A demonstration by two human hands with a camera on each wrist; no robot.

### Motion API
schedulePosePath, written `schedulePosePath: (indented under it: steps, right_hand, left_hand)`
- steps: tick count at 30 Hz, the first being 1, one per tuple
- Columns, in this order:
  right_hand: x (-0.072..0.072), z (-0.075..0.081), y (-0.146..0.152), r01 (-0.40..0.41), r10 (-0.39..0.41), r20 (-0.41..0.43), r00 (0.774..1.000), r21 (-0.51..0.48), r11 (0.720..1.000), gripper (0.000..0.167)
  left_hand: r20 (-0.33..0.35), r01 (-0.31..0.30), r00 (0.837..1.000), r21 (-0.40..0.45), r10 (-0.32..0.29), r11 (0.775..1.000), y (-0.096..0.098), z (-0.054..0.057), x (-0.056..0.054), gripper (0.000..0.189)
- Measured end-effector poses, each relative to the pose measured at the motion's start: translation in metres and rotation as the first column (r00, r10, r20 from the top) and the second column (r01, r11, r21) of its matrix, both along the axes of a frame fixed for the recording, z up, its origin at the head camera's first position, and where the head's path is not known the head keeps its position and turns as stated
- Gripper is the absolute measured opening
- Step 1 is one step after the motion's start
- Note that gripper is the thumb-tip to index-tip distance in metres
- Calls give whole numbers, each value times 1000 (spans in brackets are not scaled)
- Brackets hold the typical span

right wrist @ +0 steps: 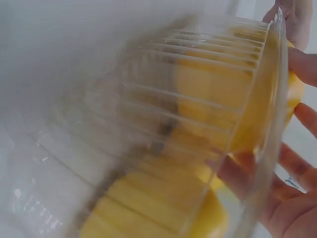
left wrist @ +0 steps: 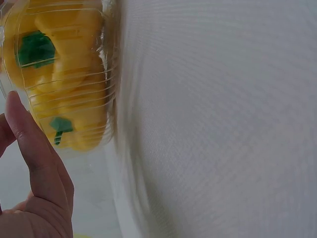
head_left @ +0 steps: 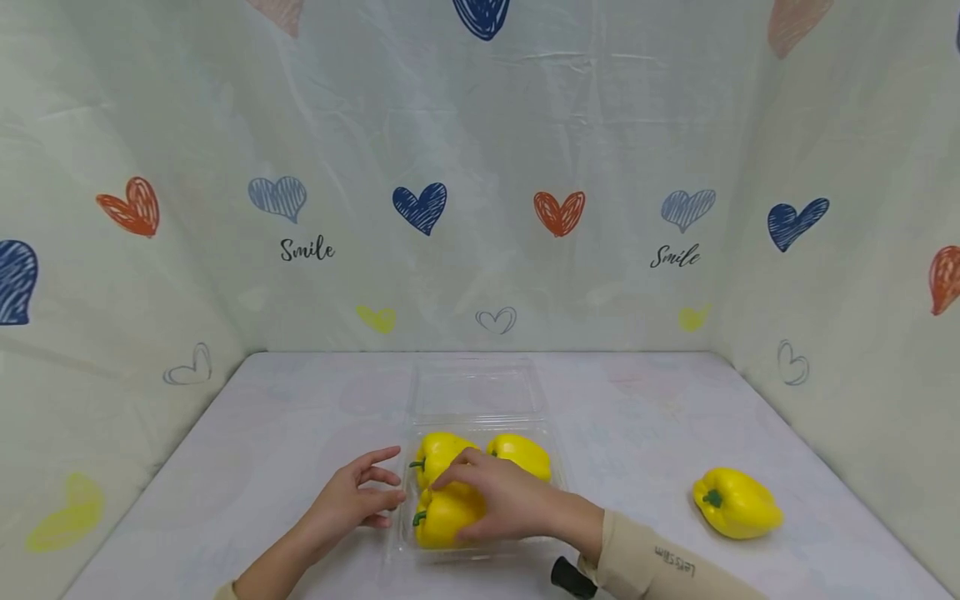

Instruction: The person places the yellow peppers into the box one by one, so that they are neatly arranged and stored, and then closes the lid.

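A clear plastic clamshell container (head_left: 477, 393) lies with its lid folded back, and three yellow bell peppers are in its base. My right hand (head_left: 513, 500) reaches over from the right and grips the front-left bell pepper (head_left: 442, 525), thumb low on its near side and fingers over its top. Behind that one sit the back-left bell pepper (head_left: 444, 450) and the back-right bell pepper (head_left: 523, 454). Beside the container's left wall is my left hand (head_left: 352, 497), holding nothing, its fingers spread and fingertips right at the rim. Green stems (left wrist: 37, 48) show through the ribbed wall in the left wrist view.
Another yellow bell pepper (head_left: 741, 504) lies on the white table (head_left: 630, 417) to the right, its green stem toward the container. A curtain with printed hearts (head_left: 480, 133) walls the table at the back and sides. Something black (head_left: 572, 577) shows under my right sleeve.
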State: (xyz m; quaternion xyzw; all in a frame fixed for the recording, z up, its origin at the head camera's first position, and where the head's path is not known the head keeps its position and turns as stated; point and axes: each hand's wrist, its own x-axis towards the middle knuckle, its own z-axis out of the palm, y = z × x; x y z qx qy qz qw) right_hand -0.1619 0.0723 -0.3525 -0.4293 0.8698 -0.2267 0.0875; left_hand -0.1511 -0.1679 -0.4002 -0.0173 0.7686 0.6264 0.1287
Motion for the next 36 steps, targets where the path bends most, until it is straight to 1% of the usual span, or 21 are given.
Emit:
schedulePosePath:
  steps: [3,6,11,18,21,24,28,29,36]
  right_hand:
    - [-1,1,2,-13,12,-34,999,-7,1000,38]
    - [-2,3,2,-25,25,-43,999,-2,1000,33]
    - [-3,4,0,-22,23,-30,999,8,1000,37]
    - [-4,-1,8,-65,66,-38,997,14,998,42]
    - [-4,-2,13,-69,69,-37,997,8,998,41]
    - [-3,-3,17,-63,62,-32,998,-26,998,37]
    - [-2,0,24,-49,44,-55,997,-82,995,34]
    - [-2,1,27,-47,40,-72,997,-94,994,33]
    - [-4,8,44,9,-22,-76,997,-165,986,30]
  left_hand:
    - [3,-1,1000,-3,1,1000,1,0,0,71]
    - [6,-1,1000,-3,1,1000,1,1,0,71]
    - [3,2,1000,-1,-2,1000,2,3,1,70]
    - [11,-5,1000,-7,5,1000,2,3,1,70]
    - [8,-5,1000,-7,5,1000,2,3,1,70]
    - [3,-9,1000,-9,9,1000,2,3,1,70]
    - [1,-12,1000,-9,12,1000,2,2,1,70]
    - [2,-14,1000,-8,14,1000,2,2,1,70]
    - [7,-19,1000,-12,19,1000,3,2,2,70]
